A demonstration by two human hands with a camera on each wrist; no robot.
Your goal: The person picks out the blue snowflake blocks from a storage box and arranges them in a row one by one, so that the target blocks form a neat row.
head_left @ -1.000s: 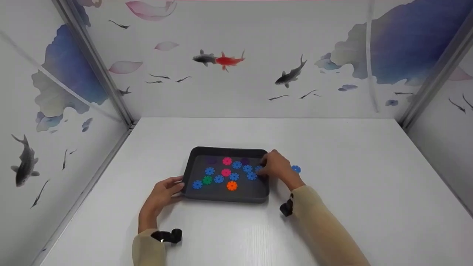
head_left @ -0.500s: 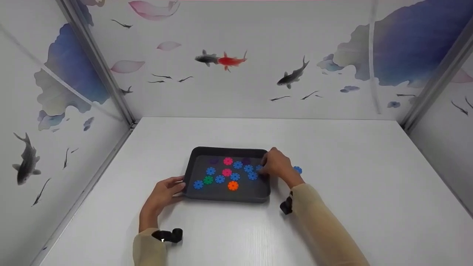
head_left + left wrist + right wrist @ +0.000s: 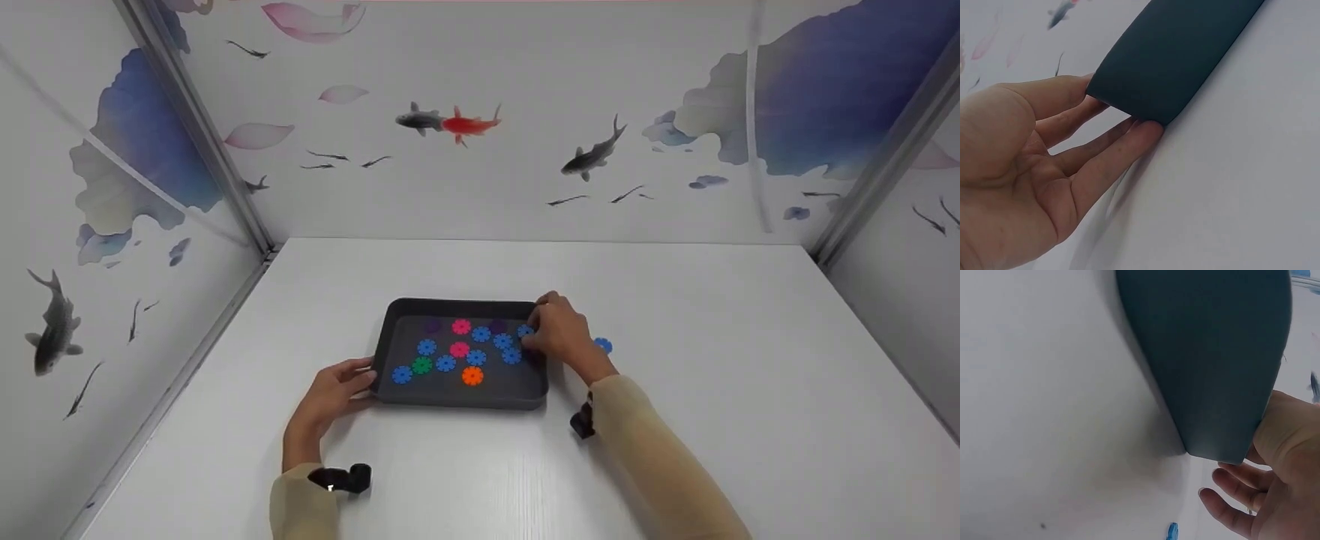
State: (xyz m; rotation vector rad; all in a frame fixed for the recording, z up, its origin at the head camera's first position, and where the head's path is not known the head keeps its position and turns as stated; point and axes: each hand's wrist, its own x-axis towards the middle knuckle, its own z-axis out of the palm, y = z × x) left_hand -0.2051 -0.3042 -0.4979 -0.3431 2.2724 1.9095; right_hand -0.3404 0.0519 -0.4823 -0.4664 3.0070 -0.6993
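Observation:
A dark grey rectangular tray (image 3: 457, 401) stands on the white table with several flower-shaped plastic discs in it, mostly blue. Among them are an orange disc (image 3: 472, 376), a green disc (image 3: 422, 365), two pink ones and two dark purple ones. My left hand (image 3: 330, 394) grips the tray's left end; the left wrist view shows thumb and fingers on either side of its corner. At the right end, my right hand (image 3: 562, 330) holds the rim, thumb inside and other fingers outside. That thumb is close to a blue disc (image 3: 525, 331).
One blue disc (image 3: 603, 345) lies on the table, right of the tray and partly behind the right wrist. White panels painted with fish and petals enclose the table at the back and both sides. Each wrist wears a black camera band.
My right hand has shifted slightly toward the back along the tray's right rim, uncovering more of the blue disc by its thumb. The left hand keeps its hold.

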